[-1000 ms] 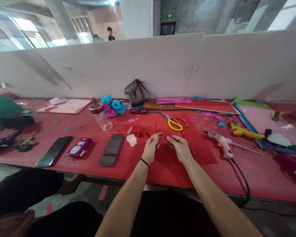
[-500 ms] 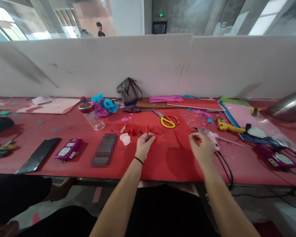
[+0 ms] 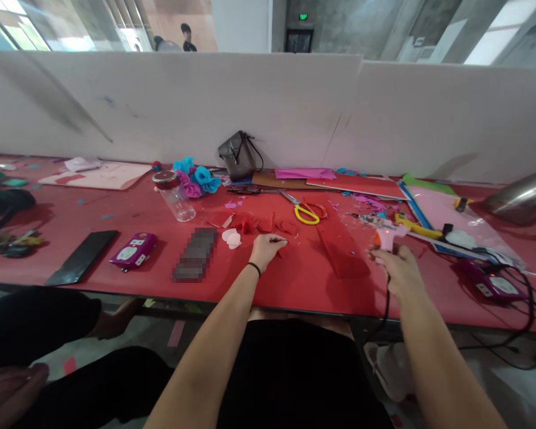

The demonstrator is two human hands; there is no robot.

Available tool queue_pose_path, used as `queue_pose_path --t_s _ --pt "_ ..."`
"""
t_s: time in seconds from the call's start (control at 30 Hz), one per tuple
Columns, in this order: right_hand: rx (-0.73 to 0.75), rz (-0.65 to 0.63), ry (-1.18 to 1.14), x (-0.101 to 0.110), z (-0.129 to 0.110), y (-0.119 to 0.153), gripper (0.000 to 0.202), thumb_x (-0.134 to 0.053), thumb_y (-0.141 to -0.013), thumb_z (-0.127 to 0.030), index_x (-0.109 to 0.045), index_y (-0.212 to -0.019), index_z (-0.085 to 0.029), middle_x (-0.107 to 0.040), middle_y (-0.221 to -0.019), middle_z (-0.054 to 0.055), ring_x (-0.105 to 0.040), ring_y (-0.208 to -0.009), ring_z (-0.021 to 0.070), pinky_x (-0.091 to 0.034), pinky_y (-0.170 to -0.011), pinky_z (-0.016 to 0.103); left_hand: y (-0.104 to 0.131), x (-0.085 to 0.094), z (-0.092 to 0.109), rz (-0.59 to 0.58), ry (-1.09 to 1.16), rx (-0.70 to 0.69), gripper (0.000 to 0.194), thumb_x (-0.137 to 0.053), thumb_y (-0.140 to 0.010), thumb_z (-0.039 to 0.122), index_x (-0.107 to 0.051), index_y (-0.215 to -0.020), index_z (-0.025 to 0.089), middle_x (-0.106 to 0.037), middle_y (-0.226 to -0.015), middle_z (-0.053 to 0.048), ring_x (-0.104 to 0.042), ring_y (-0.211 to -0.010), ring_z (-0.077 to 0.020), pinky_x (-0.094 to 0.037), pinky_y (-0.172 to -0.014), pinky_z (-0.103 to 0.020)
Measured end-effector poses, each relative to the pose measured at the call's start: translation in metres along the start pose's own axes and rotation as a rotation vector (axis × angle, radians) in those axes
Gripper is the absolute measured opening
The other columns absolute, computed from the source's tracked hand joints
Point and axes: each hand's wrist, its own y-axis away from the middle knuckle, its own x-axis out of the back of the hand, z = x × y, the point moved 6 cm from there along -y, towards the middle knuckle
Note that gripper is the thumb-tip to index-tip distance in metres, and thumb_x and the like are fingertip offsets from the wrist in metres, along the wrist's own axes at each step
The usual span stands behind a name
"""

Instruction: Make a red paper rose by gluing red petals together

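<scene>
My left hand point(image 3: 267, 250) is closed in a pinch over the red table, with a small red paper piece point(image 3: 280, 254) showing below its fingertips. Much of that piece is hidden by the fingers. On the right, my right hand point(image 3: 399, 265) grips a pink hot glue gun point(image 3: 388, 236) with a small lit red light; its cord hangs down past the table edge. Red paper scraps point(image 3: 250, 224) lie just beyond my left hand, and pale pink paper petals point(image 3: 231, 238) to its left. Between my hands is a red paper sheet point(image 3: 339, 253).
Yellow-handled scissors point(image 3: 307, 214) lie ahead. A glass jar point(image 3: 178, 202) and paper flowers point(image 3: 201, 182) stand left of a dark bag point(image 3: 237, 156). A yellow glue gun point(image 3: 415, 226) and purple power box point(image 3: 491, 283) with cables lie right. A person's legs point(image 3: 40, 310) are at left.
My right hand has moved right and taken hold of the pink glue gun, lifting it. My left hand stays closed near the scraps. The view has shifted slightly.
</scene>
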Motion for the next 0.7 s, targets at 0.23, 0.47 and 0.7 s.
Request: queue_pose_path --t_s 0.23,0.47,0.7 --pt "-0.070 -0.369 -0.221 -0.060 -0.031 0.065 0.041 -0.073 -0.061 -0.046 -0.059 -0.087 -0.019 -0.059 -0.059 -0.002 -0.048 -0.051 0.0113 -0.034 -0.044 0.023 -0.002 0.001 -0.001 0.016 -0.081 0.039 0.005 -0.068 -0.063 0.018 -0.071 -0.065 0.015 -0.068 -0.066 -0.001 -0.057 -0.063 -0.0105 -0.044 -0.069 -0.025" --pt "0.063 -0.503 0.108 -0.081 -0.034 0.079 0.047 -0.063 -0.066 -0.063 -0.055 -0.077 -0.019 -0.045 -0.047 -0.006 -0.041 -0.043 0.0103 -0.032 -0.044 0.024 -0.004 -0.003 0.001 -0.104 -0.192 0.058 0.011 -0.066 -0.065 0.013 -0.073 -0.073 0.014 -0.068 -0.067 -0.001 -0.056 -0.062 -0.0095 -0.043 -0.063 -0.021" --pt "0.202 -0.537 0.312 -0.092 -0.034 0.080 0.049 -0.049 -0.075 -0.067 -0.055 -0.071 -0.018 -0.043 -0.047 -0.005 -0.040 -0.044 0.0111 -0.030 -0.045 0.024 -0.005 -0.003 0.003 -0.093 -0.276 0.036 0.013 -0.066 -0.065 0.011 -0.073 -0.075 0.015 -0.071 -0.074 -0.003 -0.059 -0.068 -0.0112 -0.046 -0.066 -0.022"
